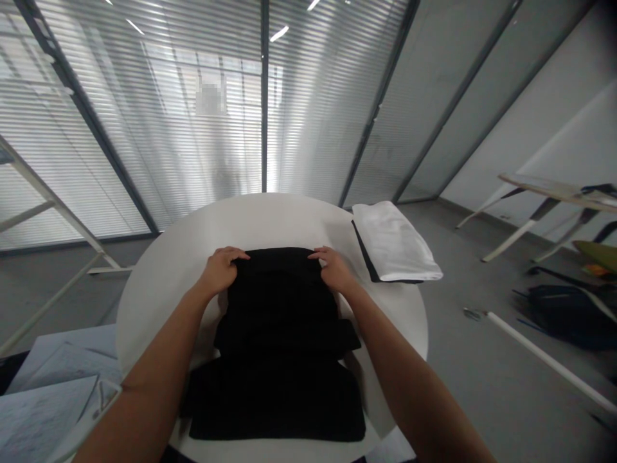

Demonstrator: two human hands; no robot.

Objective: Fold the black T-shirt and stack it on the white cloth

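A black garment (284,302), creased across into layers, lies on the round white table (159,283). Its exact kind is hard to make out in the dark fabric. My left hand (220,269) is at the far left corner, fingers closed over the edge of the cloth. At the far right corner my right hand (332,267) holds the edge in the same way. My thumbs are mostly hidden. Toward me, the near part of the garment spreads wider, close to the table's front edge.
A folded white cloth (393,241) with a black one (366,254) under it sits at the table's right edge. Papers (53,399) lie at lower left. On the right are a wooden-topped table (554,188), a dark bag (569,312) and a white pole (544,357).
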